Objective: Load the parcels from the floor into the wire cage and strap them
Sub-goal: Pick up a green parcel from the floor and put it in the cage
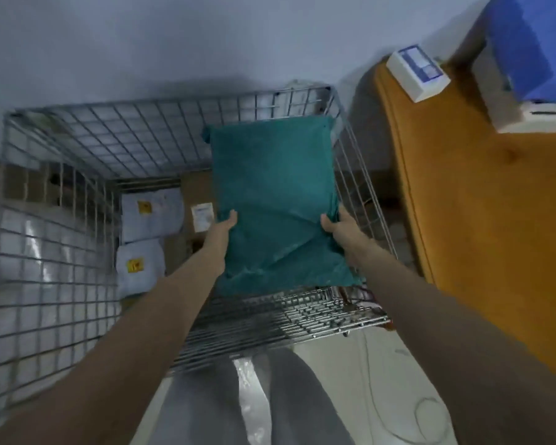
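A large teal soft parcel (273,194) hangs inside the open top of the wire cage (55,252), over its right half. My left hand (227,223) grips the parcel's left edge and my right hand (336,227) grips its right edge, both near its lower part. Down on the cage floor lie two pale grey mailer bags with yellow stickers (151,216) (140,264) and a brown cardboard box with a white label (199,200), partly hidden by the teal parcel.
A wooden table (482,220) stands close to the right of the cage, carrying a white device (418,72) and a blue-topped box (527,59). The cage's folded front panel (286,319) lies in front of me. A white cable (398,396) trails on the floor. Wall behind.
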Motion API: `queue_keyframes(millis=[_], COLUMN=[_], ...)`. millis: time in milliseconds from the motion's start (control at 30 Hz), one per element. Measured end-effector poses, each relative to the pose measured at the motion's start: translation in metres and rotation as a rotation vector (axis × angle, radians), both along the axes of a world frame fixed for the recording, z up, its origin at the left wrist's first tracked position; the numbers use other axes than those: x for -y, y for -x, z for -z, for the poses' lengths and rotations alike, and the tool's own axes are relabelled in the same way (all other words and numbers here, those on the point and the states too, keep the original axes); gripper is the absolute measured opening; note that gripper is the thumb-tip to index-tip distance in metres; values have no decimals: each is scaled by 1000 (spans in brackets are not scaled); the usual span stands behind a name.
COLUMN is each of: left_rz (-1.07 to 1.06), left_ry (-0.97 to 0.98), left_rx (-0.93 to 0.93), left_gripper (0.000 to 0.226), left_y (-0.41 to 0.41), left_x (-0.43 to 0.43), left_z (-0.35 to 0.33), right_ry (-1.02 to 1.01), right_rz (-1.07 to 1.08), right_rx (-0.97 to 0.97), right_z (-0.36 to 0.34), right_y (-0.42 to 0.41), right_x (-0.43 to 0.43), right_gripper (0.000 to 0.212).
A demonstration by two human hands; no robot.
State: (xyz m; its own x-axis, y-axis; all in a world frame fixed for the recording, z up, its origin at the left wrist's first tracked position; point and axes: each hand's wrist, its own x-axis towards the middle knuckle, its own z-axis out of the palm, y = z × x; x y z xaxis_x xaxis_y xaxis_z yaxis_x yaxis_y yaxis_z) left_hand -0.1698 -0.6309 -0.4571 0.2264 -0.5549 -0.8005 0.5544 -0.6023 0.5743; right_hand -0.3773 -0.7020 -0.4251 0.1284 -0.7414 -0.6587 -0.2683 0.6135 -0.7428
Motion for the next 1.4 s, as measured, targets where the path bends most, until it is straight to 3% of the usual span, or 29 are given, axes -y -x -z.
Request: queue_keyframes(millis=[100,267,600,967,1300,1400], left_rz=[-58,38,50,98,83,175], left_ry=[-105,-279,-403,-393,-330,-327], left_rx=[34,73,-89,-56,26,133], left_gripper=[46,48,46,48,67,66], left_y=[1,23,68,72,70,74], left_x=[-19,-25,-25,-30,-45,-48], left_z=[52,146,295,394,444,450], right_ry=[-110,-196,-280,-336,-278,-271], right_rz=[-41,-52,-146,-109,-159,-258], right_rx=[-17,-152,-420,-492,-443,-461], right_z=[63,152,290,391,445,464], right_y=[-1,17,54,57,59,55], right_x=[-11,-11,6,-11,-18,-23], right_gripper=[53,50,55,48,59,65])
